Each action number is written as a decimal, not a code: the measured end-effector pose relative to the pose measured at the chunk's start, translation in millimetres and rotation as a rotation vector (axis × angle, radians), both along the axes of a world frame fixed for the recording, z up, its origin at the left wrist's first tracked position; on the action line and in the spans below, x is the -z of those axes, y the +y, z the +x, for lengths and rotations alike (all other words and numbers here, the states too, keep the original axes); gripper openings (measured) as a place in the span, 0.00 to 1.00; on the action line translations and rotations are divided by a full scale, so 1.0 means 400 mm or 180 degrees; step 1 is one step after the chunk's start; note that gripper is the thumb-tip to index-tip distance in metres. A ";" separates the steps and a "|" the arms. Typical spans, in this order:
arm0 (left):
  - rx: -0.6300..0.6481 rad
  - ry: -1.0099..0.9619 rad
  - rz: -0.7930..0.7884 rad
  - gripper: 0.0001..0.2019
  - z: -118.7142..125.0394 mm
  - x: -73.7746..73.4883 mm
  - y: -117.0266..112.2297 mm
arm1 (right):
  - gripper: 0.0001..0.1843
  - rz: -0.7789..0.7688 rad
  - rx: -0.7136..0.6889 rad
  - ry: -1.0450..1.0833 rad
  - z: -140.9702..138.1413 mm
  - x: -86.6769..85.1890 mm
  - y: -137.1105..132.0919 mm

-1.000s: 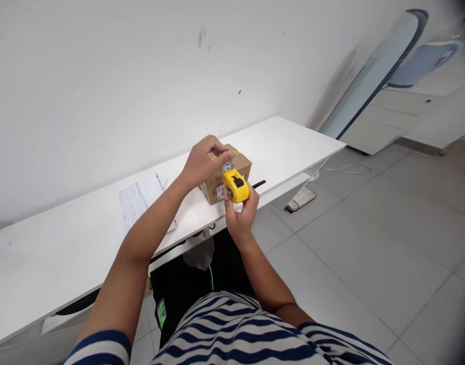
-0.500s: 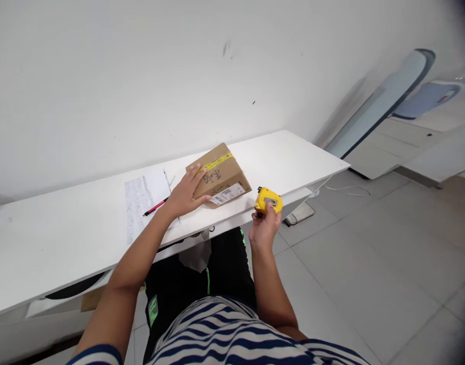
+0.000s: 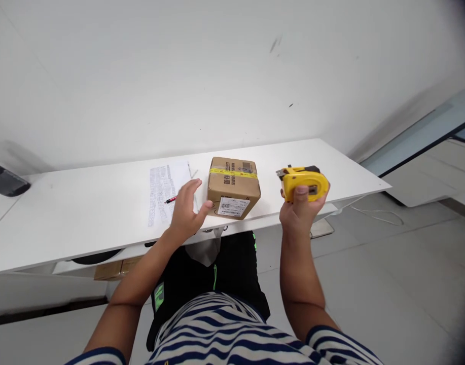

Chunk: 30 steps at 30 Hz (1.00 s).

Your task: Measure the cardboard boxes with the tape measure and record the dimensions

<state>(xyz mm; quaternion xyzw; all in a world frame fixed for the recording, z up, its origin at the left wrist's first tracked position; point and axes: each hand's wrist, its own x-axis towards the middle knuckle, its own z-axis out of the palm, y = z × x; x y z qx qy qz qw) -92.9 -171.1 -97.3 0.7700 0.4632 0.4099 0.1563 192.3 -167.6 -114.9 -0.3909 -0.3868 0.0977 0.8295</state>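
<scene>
A brown cardboard box (image 3: pixel 232 185) with yellow tape across its top and a white label on its front sits near the table's front edge. My left hand (image 3: pixel 187 210) is just left of the box, fingers spread and holding nothing; whether its thumb touches the box I cannot tell. Raised to the right of the box, my right hand (image 3: pixel 301 205) grips a yellow tape measure (image 3: pixel 307 183), thumb on its near side. The metal end hook of the tape points left, toward the box.
On the white table (image 3: pixel 83 213) lies a handwritten sheet of paper (image 3: pixel 162 182) with a red and black pen (image 3: pixel 170 199) on it, partly behind my left hand. A dark object (image 3: pixel 6 180) stands at the far left. The wall (image 3: pixel 202 76) rises behind the table.
My left hand has come off the box, which has been turned and now sits squarer to me. My right hand has lifted the tape measure higher and farther right. The view has shifted left.
</scene>
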 end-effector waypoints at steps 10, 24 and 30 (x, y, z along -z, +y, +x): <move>0.1783 -0.0854 -0.1651 0.24 0.068 -0.248 -0.026 | 0.43 0.0624 -0.0154 -0.3190 -0.042 -0.124 -0.069; 0.0428 -0.0643 -0.2076 0.15 0.005 -0.190 0.316 | 0.40 -0.1063 0.0180 -0.2860 0.182 -0.051 0.035; 0.0866 -0.0271 -0.2466 0.18 0.021 -0.165 0.308 | 0.39 -0.1329 -0.0368 -0.2833 0.170 -0.067 0.044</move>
